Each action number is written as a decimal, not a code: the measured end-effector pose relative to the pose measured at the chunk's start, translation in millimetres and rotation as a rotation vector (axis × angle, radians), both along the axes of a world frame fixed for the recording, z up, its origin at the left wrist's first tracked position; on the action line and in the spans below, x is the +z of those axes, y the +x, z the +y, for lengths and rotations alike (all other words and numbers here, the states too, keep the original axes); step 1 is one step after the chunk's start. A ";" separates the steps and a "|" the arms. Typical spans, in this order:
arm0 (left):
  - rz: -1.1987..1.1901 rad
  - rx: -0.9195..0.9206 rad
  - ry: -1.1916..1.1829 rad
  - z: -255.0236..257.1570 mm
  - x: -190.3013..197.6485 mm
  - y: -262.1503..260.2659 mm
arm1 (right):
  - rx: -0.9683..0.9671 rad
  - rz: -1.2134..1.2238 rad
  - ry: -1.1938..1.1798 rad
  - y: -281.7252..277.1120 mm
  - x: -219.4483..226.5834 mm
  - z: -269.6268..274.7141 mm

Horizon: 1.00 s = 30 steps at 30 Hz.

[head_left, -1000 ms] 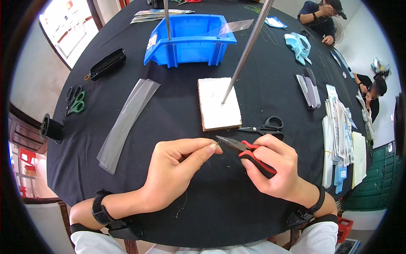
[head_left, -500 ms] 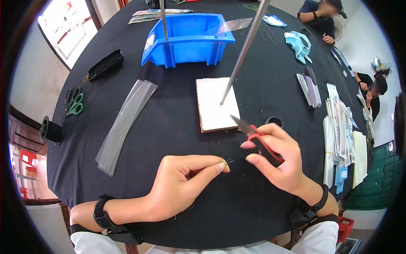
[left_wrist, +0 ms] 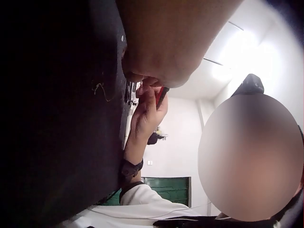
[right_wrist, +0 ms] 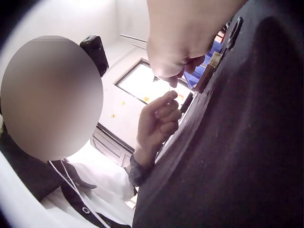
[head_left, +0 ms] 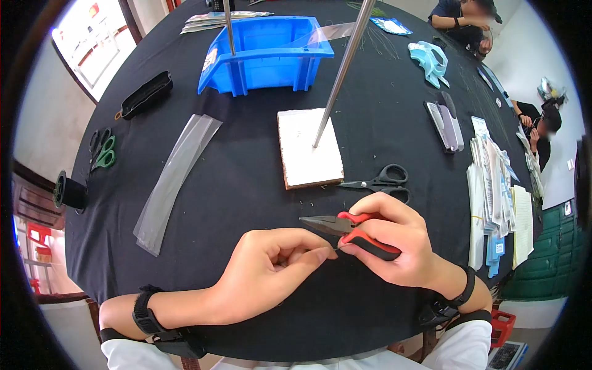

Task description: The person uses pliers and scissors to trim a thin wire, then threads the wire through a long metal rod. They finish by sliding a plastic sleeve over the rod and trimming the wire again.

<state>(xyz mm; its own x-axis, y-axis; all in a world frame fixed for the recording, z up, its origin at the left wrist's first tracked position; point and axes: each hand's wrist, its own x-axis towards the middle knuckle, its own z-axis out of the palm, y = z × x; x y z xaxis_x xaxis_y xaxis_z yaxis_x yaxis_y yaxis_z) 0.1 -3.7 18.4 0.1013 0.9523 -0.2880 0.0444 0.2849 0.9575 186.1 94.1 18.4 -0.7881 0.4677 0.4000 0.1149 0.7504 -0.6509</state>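
Note:
In the head view my left hand [head_left: 271,271] pinches a thin dark strand [head_left: 337,248] between thumb and forefinger, just in front of the white block. My right hand [head_left: 398,240] holds needle-nose pliers [head_left: 374,245] with red and black handles. Their grey tips point left, above the left knuckles, and grip nothing visible. The right thumb tip is right at the strand by the left fingertips. A loose curl of strand [left_wrist: 100,89] shows over the black cloth in the left wrist view. In the right wrist view the pliers are mostly hidden behind the right hand.
A white block [head_left: 308,163] with a metal rod [head_left: 337,89] stands ahead, black scissors [head_left: 370,184] beside it. Beyond is a blue bin [head_left: 271,77]. Clear plastic strips [head_left: 176,185] lie left; a stapler [head_left: 445,126] and packets [head_left: 490,191] lie right.
The pliers swung up and away from the left fingertips, then came back lower with their tips turned left. The left hand moved slightly down and right, still pinching the strand.

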 end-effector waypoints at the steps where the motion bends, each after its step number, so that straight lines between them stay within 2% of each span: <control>1: -0.012 0.018 -0.006 -0.1 -0.9 0.4 | 0.000 -0.001 0.008 -0.1 -0.1 0.0; 14: -0.078 0.078 -0.088 0.1 -2.8 2.3 | 0.067 -0.002 0.129 2.1 -1.4 3.7; 18: -0.128 0.191 -0.015 0.9 -2.4 2.2 | -0.053 -0.036 0.218 1.2 4.7 2.1; 20: -0.156 0.339 0.033 3.4 -0.9 -0.9 | -0.124 0.009 0.098 1.6 0.2 1.1; 23: -0.202 0.441 0.095 6.5 -5.8 -8.7 | -0.138 -0.068 -0.151 4.0 0.4 -6.8; 25: -0.281 0.468 0.104 5.5 -4.8 -10.2 | -0.100 -0.122 -0.180 3.0 7.2 -9.3; 30: -0.198 0.446 0.131 3.3 -1.5 -5.6 | -0.042 -0.147 -0.214 1.9 7.3 -14.0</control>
